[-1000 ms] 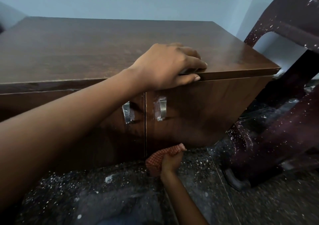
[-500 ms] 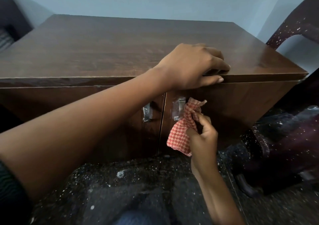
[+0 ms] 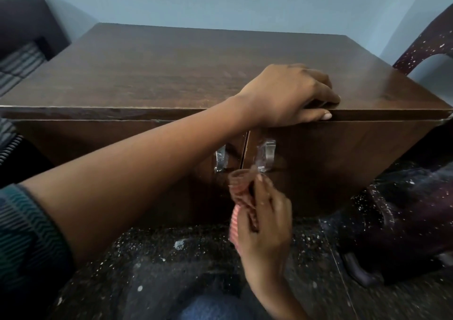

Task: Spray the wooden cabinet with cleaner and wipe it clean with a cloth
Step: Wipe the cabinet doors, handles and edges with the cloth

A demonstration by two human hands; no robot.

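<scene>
A pale blue wall (image 3: 245, 0) fills the background. The floor (image 3: 152, 265) is dark speckled stone, dusted with white flecks and marked by one larger pale smudge. At the right, a dark maroon plastic chair (image 3: 402, 221) lies tipped over, its surface spattered with white specks; one of its legs (image 3: 358, 269) rests on the floor, and another part arches up at the upper right. At the upper left stands a dark piece of furniture (image 3: 27, 22) with striped fabric (image 3: 19, 67) below it, both blurred.
</scene>
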